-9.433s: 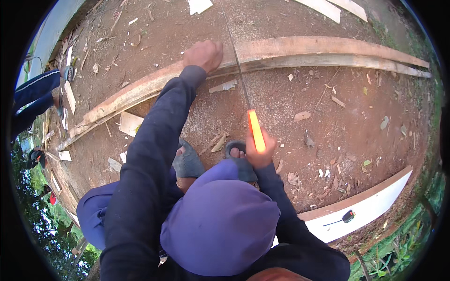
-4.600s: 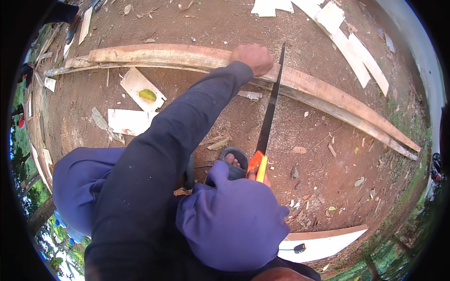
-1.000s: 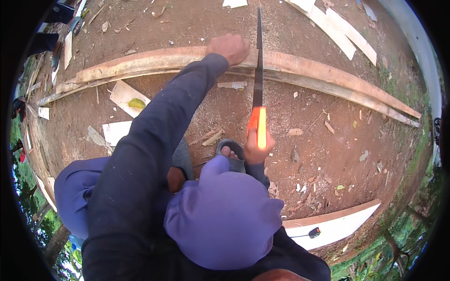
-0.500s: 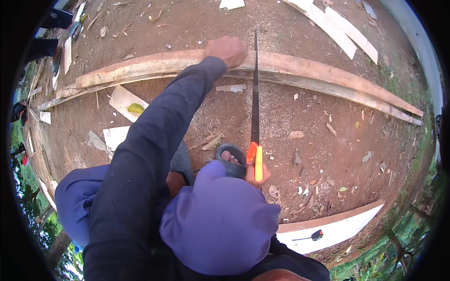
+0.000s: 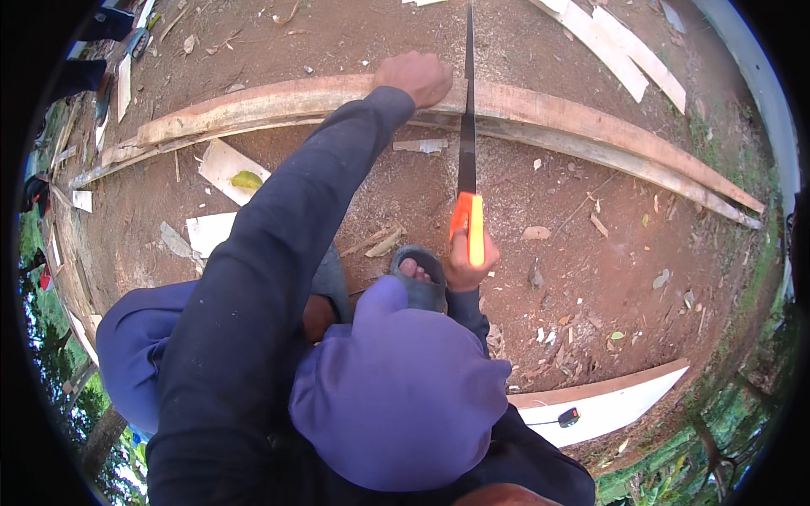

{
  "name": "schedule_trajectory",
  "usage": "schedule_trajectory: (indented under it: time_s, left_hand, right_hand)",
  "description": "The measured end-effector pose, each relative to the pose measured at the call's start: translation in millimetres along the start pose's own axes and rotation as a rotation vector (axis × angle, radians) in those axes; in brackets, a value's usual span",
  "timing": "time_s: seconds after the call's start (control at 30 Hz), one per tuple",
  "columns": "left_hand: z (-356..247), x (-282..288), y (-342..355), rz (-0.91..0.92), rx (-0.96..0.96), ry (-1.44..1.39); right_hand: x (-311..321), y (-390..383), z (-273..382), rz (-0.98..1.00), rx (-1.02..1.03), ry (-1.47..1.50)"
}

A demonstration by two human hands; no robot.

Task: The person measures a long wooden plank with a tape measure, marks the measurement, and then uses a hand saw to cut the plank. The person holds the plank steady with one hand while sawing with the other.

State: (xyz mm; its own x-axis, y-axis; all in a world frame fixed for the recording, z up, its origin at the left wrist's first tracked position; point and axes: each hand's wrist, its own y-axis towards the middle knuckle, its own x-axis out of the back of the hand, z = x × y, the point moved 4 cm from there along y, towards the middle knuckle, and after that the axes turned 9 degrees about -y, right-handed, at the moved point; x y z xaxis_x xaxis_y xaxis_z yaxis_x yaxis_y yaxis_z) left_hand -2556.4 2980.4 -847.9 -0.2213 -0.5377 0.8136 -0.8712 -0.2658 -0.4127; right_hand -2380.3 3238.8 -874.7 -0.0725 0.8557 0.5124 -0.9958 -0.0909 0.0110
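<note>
A long wooden plank (image 5: 253, 110) lies crosswise in front of me, atop another timber (image 5: 591, 157) whose near edge shows below it. My left hand (image 5: 413, 78) is closed over the plank just left of a hand saw (image 5: 467, 160); the fingertips are hidden. With my right hand (image 5: 471, 260) I grip the saw's orange and yellow handle. The dark blade points away from me and crosses the plank. Where its teeth meet the wood is too fine to make out.
Pale board offcuts (image 5: 624, 59) lie at the far right and a leaf-topped piece (image 5: 228, 169) at the left. A white board (image 5: 607, 401) with a tape measure (image 5: 569, 417) lies at the near right. My sandalled foot (image 5: 419, 274) is close to the saw. Another person's legs (image 5: 84, 76) stand far left.
My right hand has pushed the saw forward, away from me, so its handle is nearer the plank and more blade lies beyond it. My left hand stays on the plank.
</note>
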Motion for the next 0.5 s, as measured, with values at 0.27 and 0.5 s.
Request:
schedule_trajectory:
  time_s: [0.27,0.5]
  left_hand:
    - [-3.6,11.5,11.6,0.010,-0.022,0.007]
    - [-6.4,1.2,0.0,-0.060,-0.022,-0.020]
  right_hand:
    - [-7.3,3.8,11.5,-0.095,0.057,0.056]
    - [-39.2,71.0,17.4,-0.137,0.045,0.116]
